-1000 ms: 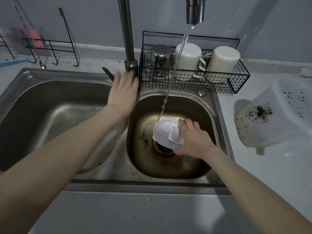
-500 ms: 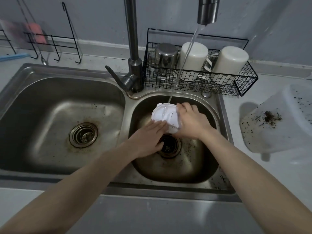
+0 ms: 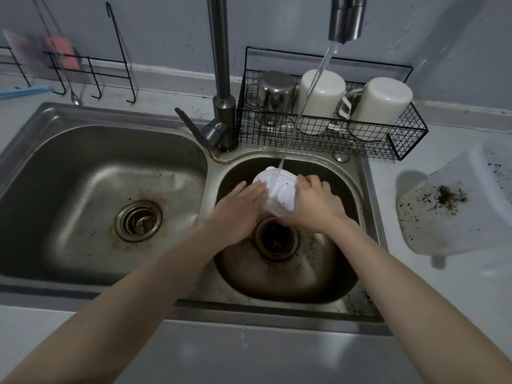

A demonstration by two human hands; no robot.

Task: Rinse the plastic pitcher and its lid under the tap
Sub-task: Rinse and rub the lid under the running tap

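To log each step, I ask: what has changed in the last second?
The left hand left the tap lever and now touches the lid. The right hand keeps holding the lid, moved farther back, under the stream. The pitcher stayed put.

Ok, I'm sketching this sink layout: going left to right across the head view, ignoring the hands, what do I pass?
Left drain → tap column → steel cup → first white mug → second white mug → plastic pitcher.
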